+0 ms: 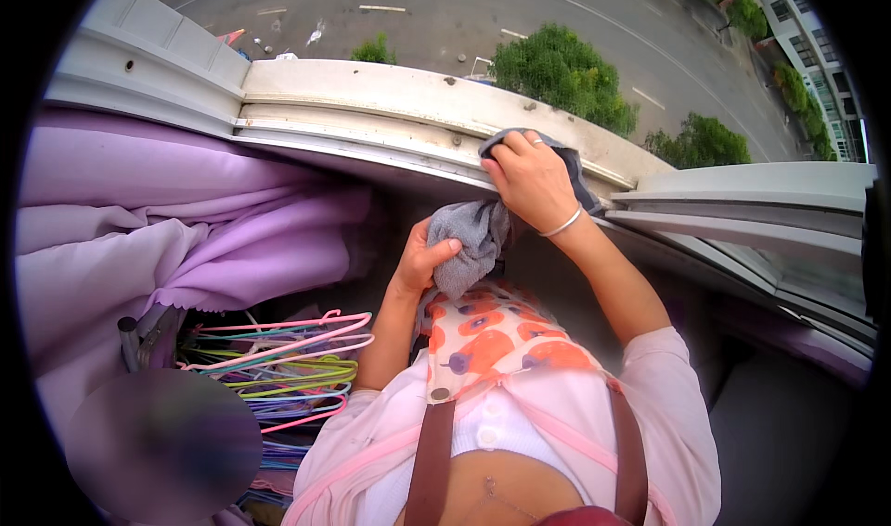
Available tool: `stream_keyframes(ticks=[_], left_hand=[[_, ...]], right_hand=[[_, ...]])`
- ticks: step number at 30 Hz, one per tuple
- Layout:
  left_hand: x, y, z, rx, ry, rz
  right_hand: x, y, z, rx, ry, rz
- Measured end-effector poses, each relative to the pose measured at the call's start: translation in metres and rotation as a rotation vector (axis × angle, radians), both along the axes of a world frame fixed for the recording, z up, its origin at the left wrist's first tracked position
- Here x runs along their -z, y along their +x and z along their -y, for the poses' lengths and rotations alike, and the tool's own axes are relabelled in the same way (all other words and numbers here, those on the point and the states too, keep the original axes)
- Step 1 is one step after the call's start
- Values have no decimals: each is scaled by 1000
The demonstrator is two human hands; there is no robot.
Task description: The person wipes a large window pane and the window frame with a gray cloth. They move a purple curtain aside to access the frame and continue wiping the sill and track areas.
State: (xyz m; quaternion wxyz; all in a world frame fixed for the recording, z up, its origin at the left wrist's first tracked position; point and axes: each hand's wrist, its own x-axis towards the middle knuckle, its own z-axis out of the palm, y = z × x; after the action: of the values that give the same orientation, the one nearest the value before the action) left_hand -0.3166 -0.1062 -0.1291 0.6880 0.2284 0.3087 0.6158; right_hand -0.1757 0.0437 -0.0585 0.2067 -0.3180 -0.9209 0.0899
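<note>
My right hand [536, 178] grips a dark grey cloth [576, 171] and presses it against the white window track [390, 131]. A ring and a silver bangle are on that hand and wrist. Lower down, my left hand [420, 258] holds a bunched lighter grey cloth [468, 244] with the thumb across its front. That bundle hangs just inside the sill, close to my apron [487, 338], which is patterned in orange. Whether the two grey parts are one cloth cannot be told, since my right hand covers where they meet.
Purple curtains [264, 248] are gathered at the left, above many-coloured clothes hangers [292, 373] on a rack. A sliding window frame [752, 227] stands at the right. Past the dirt-specked outer ledge [334, 84], a road [431, 32] and trees [564, 74] lie far below.
</note>
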Motion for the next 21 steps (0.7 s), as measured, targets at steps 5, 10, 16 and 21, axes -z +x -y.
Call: stream_keyframes(ticks=[5,10,16,21], left_hand=[[-4,1,0,-34,15,-19],[1,-2,6,-90,-2,-5],[1,-1,1,-74,15,-4],[11,-8,5,-15,25,27]], right_hand=[[-8,-32,-8,-109,-119,-197],[-2,-74,-14,-79,-271,17],[-10,6,-13,-106,-92,55],[-13,62,-7,-25,-178,-58]])
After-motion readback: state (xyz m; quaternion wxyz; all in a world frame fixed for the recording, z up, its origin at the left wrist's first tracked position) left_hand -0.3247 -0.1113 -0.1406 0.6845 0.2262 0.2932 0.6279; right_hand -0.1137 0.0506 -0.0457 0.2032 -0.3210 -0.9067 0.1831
